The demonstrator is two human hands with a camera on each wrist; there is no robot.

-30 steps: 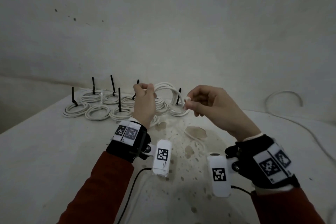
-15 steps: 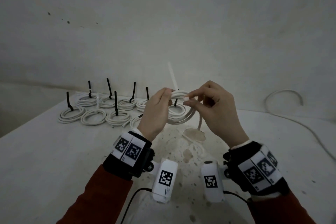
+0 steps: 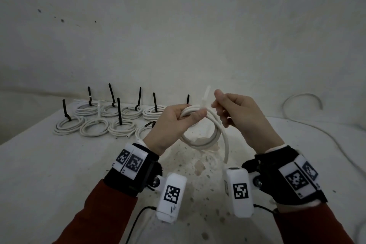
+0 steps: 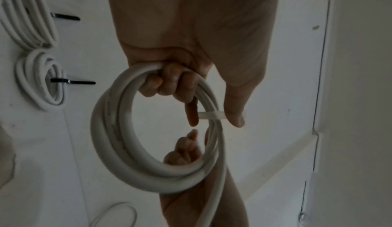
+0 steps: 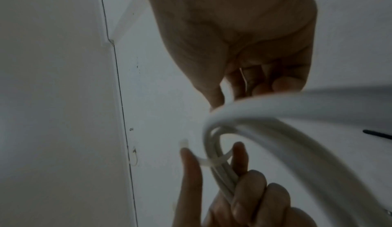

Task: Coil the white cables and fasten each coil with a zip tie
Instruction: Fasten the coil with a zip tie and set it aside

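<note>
The white worktop (image 3: 49, 174) fills the lower half of the head view, spotted with brownish stains at its centre, and a pale wall rises behind it; at the right edge a loose white cable (image 3: 303, 105) arcs up against the wall and trails down across the surface. In the left middle of the frame lies a cluster of finished coils (image 3: 95, 123), flat on the worktop in two rough rows, most bound by a black zip tie (image 3: 118, 111) whose tail stands upright. At frame centre, held above the stains, is the white cable coil (image 3: 200, 130), several loops hanging down, with one free end drooping toward the lower right. The left hand (image 3: 170, 123) grasps the coil's top left, fingers curled through the loops and thumb laid along them; in the left wrist view its grip is closed on the bundle (image 4: 118, 130), the index finger extended toward the tie. The right hand (image 3: 243, 117) sits just right of the coil's top, fingers loosely bent; its thumb and forefinger are raised beside the tie, and whether they pinch the tail I cannot tell. A white zip tie (image 3: 205, 99) wraps the coil between the two hands, its tail pointing up; the right wrist view shows its band (image 5: 210, 162) looped round the strands.
</note>
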